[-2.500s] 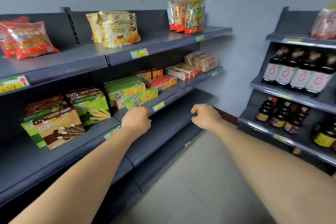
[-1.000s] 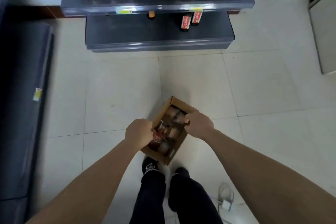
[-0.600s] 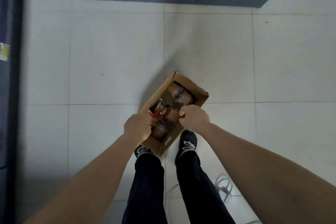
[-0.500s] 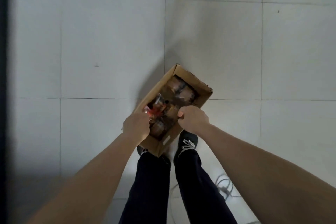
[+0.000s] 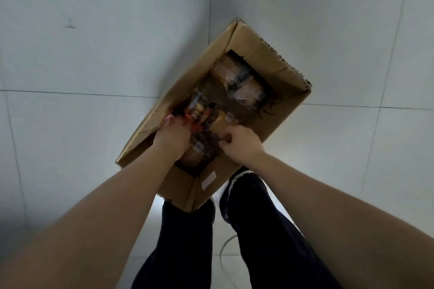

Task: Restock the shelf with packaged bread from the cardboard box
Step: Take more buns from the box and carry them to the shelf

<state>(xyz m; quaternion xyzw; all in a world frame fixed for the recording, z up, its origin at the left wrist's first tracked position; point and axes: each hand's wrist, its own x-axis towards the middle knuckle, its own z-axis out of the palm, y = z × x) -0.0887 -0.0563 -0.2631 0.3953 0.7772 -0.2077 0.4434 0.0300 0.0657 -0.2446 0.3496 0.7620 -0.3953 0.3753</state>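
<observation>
An open cardboard box (image 5: 270, 54) lies on the tiled floor right below me, set at a slant. Several clear packets of bread (image 5: 237, 77) lie inside it. My left hand (image 5: 172, 139) is down in the near end of the box, fingers closed on a packet with red and orange print (image 5: 196, 110). My right hand (image 5: 240, 145) pinches the wrapper of a dark bread packet (image 5: 199, 148) beside it. What lies under both hands is hidden.
Pale floor tiles (image 5: 94, 42) surround the box. My legs in dark trousers (image 5: 258, 230) and a shoe (image 5: 234, 180) stand just behind the box's near corner. A thin cable (image 5: 225, 248) lies on the floor between my feet.
The view swung from the shelves down to the floor and closed in on the box. Both hands went from its rim down into it onto the packets.
</observation>
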